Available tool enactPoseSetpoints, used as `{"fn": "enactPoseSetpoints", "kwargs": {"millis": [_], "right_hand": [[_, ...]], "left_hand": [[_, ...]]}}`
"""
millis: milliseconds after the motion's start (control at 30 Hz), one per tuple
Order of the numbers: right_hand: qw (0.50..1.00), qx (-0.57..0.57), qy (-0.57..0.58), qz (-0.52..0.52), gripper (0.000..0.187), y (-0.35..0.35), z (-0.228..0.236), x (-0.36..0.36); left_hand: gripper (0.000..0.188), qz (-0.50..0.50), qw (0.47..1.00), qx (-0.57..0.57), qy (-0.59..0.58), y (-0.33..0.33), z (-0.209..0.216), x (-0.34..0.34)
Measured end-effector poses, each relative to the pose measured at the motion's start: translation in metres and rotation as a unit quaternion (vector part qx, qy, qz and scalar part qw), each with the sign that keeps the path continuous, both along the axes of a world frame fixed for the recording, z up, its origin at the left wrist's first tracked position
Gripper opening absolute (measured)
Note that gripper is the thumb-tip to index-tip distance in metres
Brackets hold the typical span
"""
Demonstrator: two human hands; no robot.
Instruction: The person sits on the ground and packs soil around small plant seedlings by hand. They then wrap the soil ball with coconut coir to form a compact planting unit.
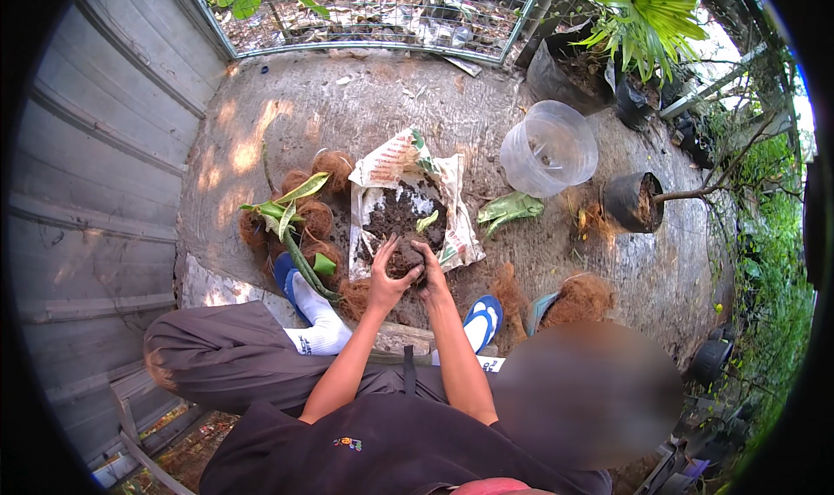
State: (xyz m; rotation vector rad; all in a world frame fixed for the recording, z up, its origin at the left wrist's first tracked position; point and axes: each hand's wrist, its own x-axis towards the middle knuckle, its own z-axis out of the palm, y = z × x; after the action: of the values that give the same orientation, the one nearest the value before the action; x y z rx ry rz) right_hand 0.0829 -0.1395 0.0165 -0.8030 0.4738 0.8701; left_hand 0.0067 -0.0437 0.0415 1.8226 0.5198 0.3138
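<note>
Between left hand (385, 272) and right hand (431, 272): dark soil clump (405, 257), cupped from 2 sides | just ahead: opened sack (379, 166) | gentle, even pressure should limit crumbling

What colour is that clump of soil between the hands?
Dark brown; the soil clump shows best in the head view.

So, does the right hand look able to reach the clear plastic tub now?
Probably not at once: the right hand is cupped with the left hand around a clump of dark soil. Once freed, it likely could, perhaps with a lean: nothing tall stands between it and the tub.
</note>
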Motion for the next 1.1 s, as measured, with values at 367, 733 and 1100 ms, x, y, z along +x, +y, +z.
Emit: {"fn": "enactPoseSetpoints", "kwargs": {"millis": [367, 733, 1100], "right_hand": [[0.992, 0.106, 0.055, -0.035, 0.044, 0.012, 0.031, 0.001], [0.991, 0.112, -0.04, -0.065, 0.033, 0.04, 0.004, -0.029], [0.993, 0.044, -0.055, -0.096, 0.021, 0.041, 0.044, -0.022]], "left_hand": [[0.076, 0.022, 0.998, 0.056, -0.029, 0.011, 0.028, 0.006], [0.036, 0.078, 0.96, 0.249, -0.1, -0.004, 0.055, 0.025], [0.034, 0.131, 0.977, -0.015, -0.167, 0.003, 0.044, 0.034]]}}
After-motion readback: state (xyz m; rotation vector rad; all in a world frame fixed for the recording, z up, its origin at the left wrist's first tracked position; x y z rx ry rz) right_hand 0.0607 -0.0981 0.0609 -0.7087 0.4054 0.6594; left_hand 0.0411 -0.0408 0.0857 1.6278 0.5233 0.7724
